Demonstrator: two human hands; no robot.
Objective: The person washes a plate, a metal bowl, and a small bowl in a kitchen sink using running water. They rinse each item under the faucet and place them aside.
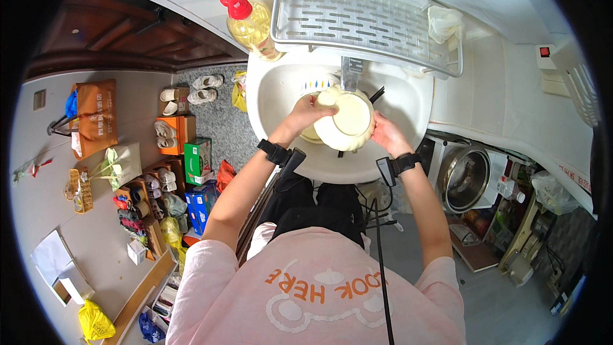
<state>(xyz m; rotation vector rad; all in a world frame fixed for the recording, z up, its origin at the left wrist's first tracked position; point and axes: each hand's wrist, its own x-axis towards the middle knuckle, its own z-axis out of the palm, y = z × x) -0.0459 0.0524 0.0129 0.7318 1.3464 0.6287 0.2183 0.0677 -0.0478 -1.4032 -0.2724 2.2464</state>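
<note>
Between my two hands is a cream scalloped plate [353, 114], tilted with its underside ring facing up. My left hand [307, 117] grips its left rim, thumb on the underside. At the right rim, my right hand [389, 135] holds the edge with its fingers. The plate is over a white washbasin [270, 105], just in front of the faucet [352, 74]. Behind it a patterned bowl [318, 82] and another cream dish [311, 135] show partly in the basin. Dark chopsticks [378, 94] stick out past the plate; their middle is hidden.
A slotted dish rack [354, 24] stands behind the basin, with a red-capped bottle of yellow liquid [254, 24] at its left. A crumpled white plastic bag [445, 23] hangs on its right end. Below the right counter sits a metal pot [464, 179]. A black cable [380, 258] runs down my front.
</note>
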